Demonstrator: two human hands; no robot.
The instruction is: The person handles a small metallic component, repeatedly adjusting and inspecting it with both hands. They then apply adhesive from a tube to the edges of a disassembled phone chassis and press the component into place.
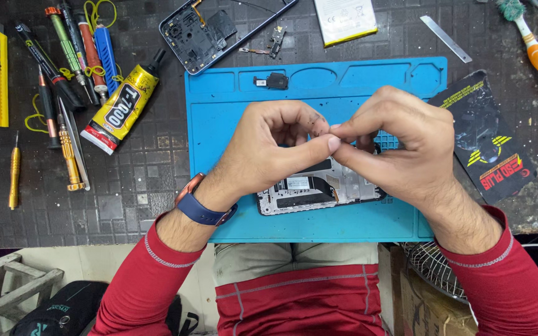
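Nearest you, the opened phone frame (319, 190) lies on the blue mat (219, 186), partly under your wrists. Above it your left hand (269, 149) and right hand (400, 146) meet fingertip to fingertip, pinched together on something too small to make out. Risky spot: lose that pinch and whatever's in there could drop into the frame's internals or bounce off the mat. Further out sit a small black part (272, 81), the glue tube (122, 102) and screwdrivers (63, 62).
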